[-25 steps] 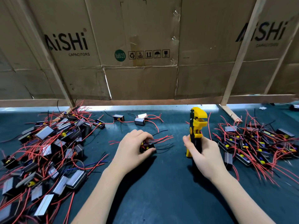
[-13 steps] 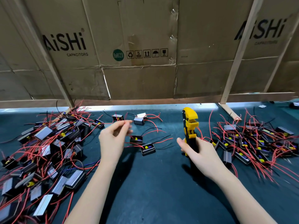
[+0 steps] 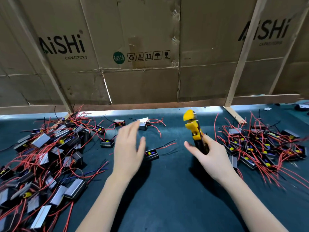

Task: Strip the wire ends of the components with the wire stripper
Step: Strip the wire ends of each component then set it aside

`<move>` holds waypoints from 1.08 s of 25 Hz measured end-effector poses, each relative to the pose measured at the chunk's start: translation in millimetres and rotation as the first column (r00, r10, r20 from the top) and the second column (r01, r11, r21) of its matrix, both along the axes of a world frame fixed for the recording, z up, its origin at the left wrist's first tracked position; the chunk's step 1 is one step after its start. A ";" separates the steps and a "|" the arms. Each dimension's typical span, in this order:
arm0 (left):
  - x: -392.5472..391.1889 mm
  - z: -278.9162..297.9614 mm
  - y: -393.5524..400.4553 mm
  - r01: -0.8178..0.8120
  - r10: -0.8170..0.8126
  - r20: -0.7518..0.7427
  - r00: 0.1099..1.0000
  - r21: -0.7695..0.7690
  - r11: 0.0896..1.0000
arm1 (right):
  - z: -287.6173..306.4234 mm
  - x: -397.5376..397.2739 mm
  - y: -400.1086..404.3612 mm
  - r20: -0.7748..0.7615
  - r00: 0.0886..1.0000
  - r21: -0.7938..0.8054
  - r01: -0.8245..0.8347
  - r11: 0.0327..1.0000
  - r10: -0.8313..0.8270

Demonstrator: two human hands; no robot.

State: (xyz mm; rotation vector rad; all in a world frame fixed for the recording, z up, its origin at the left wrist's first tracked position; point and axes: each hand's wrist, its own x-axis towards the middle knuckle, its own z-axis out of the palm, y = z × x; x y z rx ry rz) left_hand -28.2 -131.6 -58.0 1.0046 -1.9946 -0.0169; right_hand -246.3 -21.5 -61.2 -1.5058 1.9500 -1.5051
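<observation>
Left hand point(image 3: 128, 148) has released its wire, now open, empty (motion-blurred) above the component point(image 3: 151, 154); right hand point(image 3: 211, 154) grips wire stripper point(image 3: 194, 129); next pickup pending.

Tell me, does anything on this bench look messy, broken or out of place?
Nothing looks broken. The cardboard backdrop is creased, with a torn seam left of centre. Components lie in tangled heaps, the left pile and right pile, with a few strays between. The right hand holds the wire stripper; the left hand hovers, blurred.

Mat point(image 3: 167, 198) open — component piles point(image 3: 50, 156) flank
</observation>
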 end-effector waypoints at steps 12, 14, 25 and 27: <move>-14.0 -8.2 8.8 0.312 -0.302 -0.082 0.950 0.334 0.889 | -4.9 -18.0 -1.9 -0.587 0.637 -0.228 0.461 0.857 -0.499; -13.1 -7.5 8.9 0.356 -0.316 -0.165 0.934 0.368 0.859 | -6.5 -26.5 -0.7 -0.672 0.561 -0.193 0.497 0.846 -0.483; -10.6 -8.4 10.1 0.197 -0.202 -0.020 0.979 0.341 0.919 | 14.9 -22.6 9.7 -0.522 0.568 -0.683 0.169 0.711 -0.637; -10.7 -8.5 11.1 0.167 -0.181 0.012 0.983 0.332 0.928 | 14.1 -5.6 9.5 -0.471 0.757 -0.673 0.024 0.739 -0.453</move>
